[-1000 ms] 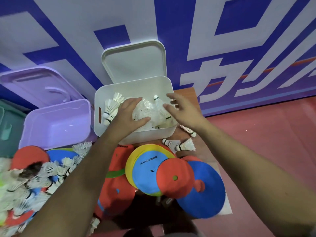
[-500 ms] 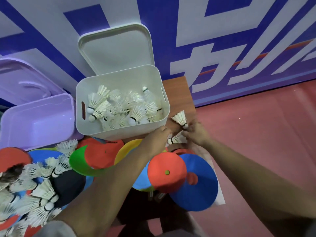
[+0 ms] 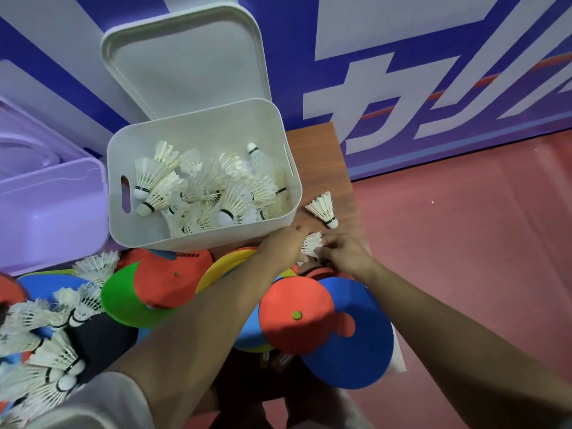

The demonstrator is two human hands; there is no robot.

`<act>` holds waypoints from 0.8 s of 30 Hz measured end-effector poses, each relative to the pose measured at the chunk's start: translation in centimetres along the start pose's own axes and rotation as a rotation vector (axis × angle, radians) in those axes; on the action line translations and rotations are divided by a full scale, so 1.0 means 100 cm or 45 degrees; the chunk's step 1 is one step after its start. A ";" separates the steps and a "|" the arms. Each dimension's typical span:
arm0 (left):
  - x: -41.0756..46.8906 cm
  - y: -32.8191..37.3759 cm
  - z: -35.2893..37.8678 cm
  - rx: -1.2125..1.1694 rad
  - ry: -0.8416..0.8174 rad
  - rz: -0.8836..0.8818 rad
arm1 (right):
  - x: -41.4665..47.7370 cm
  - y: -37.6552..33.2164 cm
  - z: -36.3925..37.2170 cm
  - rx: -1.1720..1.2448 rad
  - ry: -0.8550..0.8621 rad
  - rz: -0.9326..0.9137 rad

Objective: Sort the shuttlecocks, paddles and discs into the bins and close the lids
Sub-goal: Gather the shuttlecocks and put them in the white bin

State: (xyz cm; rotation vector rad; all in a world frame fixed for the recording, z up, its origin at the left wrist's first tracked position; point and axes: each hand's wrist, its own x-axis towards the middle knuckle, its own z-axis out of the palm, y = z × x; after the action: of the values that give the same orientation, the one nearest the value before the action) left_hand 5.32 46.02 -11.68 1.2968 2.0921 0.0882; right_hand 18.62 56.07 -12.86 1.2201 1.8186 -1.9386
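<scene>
Shuttlecock [image 3: 311,244] lies between left hand [image 3: 284,246] and right hand [image 3: 348,253].

White bin [image 3: 198,239], purple bin [image 3: 46,212], white shuttlecocks [image 3: 201,187]

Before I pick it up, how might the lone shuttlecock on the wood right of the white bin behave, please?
The shuttlecock looks very light: thin feathers, small cork. Lying on its side, it would probably roll in a curve if nudged. Its feather skirt seems crushable.
</scene>
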 end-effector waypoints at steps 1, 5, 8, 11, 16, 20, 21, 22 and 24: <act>-0.001 -0.001 0.001 -0.043 0.019 0.028 | -0.001 -0.001 0.000 0.034 -0.057 0.016; 0.000 -0.002 0.002 -0.002 0.043 0.029 | 0.008 -0.009 -0.016 -0.506 0.164 -0.118; 0.003 -0.001 0.003 0.019 0.086 0.009 | 0.017 -0.022 -0.030 -0.660 0.570 -0.216; 0.004 -0.002 0.009 -0.029 0.129 0.015 | 0.041 -0.029 -0.035 -0.597 0.435 -0.319; 0.010 -0.003 0.012 -0.116 0.165 0.036 | 0.064 -0.029 -0.035 -0.702 0.273 -0.277; 0.010 0.000 0.010 -0.255 0.205 0.029 | 0.041 -0.036 -0.048 -0.212 0.479 -0.390; 0.009 0.003 0.008 -0.300 0.221 0.036 | 0.030 -0.038 -0.051 -0.074 0.486 -0.404; 0.008 0.006 0.006 -0.348 0.236 0.055 | 0.017 -0.040 -0.053 0.023 0.476 -0.400; 0.005 0.016 0.001 -0.482 0.273 0.096 | -0.008 -0.041 -0.057 0.168 0.433 -0.391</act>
State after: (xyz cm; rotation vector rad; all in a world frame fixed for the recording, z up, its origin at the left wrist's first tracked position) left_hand 6.45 47.18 -11.39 1.1716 2.0695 0.6498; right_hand 18.77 61.83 -8.76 1.4606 2.1867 -2.1471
